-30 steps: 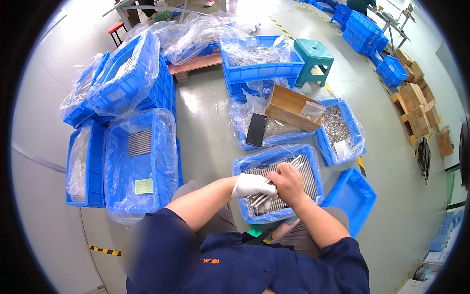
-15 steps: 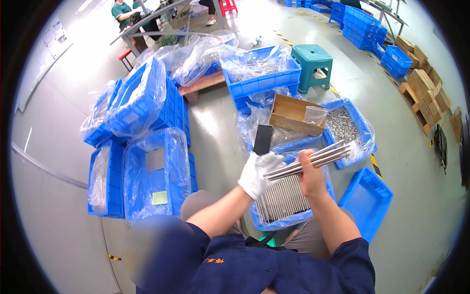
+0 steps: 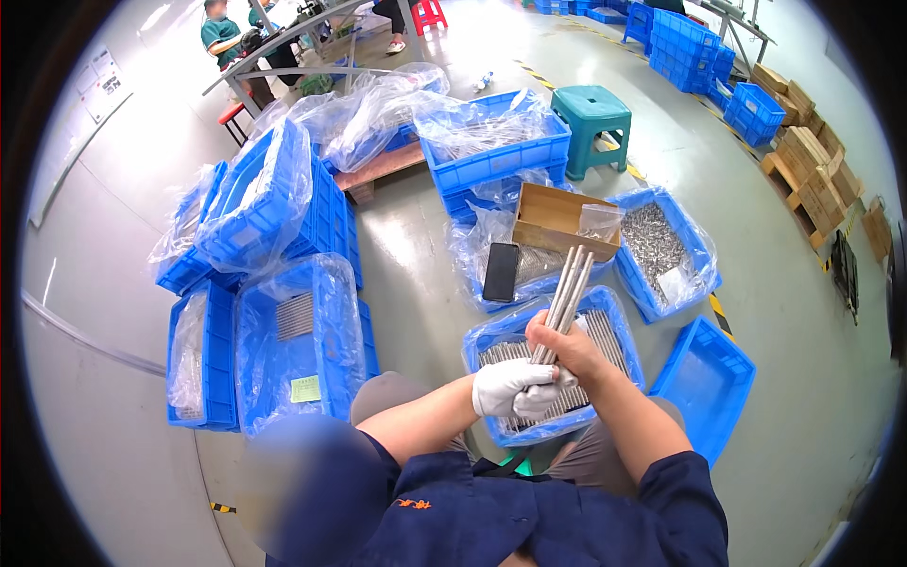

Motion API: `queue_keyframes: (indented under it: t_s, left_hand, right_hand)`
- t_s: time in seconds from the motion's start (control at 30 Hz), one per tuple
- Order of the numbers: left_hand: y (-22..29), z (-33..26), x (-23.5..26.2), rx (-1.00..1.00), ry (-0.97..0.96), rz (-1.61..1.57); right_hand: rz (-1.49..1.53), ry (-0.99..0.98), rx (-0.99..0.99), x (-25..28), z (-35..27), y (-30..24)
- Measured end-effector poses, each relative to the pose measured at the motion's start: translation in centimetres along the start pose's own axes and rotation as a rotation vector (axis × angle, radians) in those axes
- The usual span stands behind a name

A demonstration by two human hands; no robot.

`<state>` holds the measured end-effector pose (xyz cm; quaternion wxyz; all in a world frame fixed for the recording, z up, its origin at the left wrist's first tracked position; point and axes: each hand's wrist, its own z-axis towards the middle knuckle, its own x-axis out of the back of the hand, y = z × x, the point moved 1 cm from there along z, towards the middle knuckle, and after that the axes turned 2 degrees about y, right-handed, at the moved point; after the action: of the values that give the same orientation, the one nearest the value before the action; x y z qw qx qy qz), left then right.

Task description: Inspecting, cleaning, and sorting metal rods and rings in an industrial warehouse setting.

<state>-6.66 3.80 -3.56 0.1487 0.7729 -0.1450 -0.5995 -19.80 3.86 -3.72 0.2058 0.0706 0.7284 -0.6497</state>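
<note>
Over the blue crate [image 3: 605, 312] of rods at my knees, my bare right hand [image 3: 567, 350] clamps a bundle of metal rods [image 3: 567, 293] near its lower end; gloved left hand [image 3: 515, 386] wraps the base. Rods look stiff, heavy, slick; I'd grip low, tight.

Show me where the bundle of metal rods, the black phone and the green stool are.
bundle of metal rods [image 3: 570, 283], head view, middle of the shafts above the hand.
black phone [image 3: 500, 271], head view, centre of its dark face.
green stool [image 3: 591, 102], head view, its seat top.
</note>
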Motion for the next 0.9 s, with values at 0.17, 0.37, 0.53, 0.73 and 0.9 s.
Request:
queue_keyframes:
  t_s: [0.17, 0.37, 0.53, 0.73, 0.9]
  left_hand:
    - [2.7, -2.6, 0.8, -0.108, 0.573, 0.424]
    - [4.5, -4.4, 2.4, -0.266, 0.751, 0.577]
    - [4.6, -4.8, 2.2, -0.323, 0.672, 0.364]
    - [4.6, -4.7, 1.9, -0.391, 0.676, 0.483]
    - [4.5, -4.7, 1.0, -0.355, 0.645, 0.508]
  right_hand:
    - [0.372, 0.440, -0.249, 2.4, 1.3, 1.6]
    - [-0.176, 0.324, -0.294, 3.6, 1.7, 0.7]
    - [-1.251, -0.027, 0.091, 1.8, 0.7, 0.8]
    - [-0.542, 0.275, -0.064, 3.3, 1.4, -0.5]
    - [0.261, 0.423, 0.172, 4.5, 2.1, -3.5]
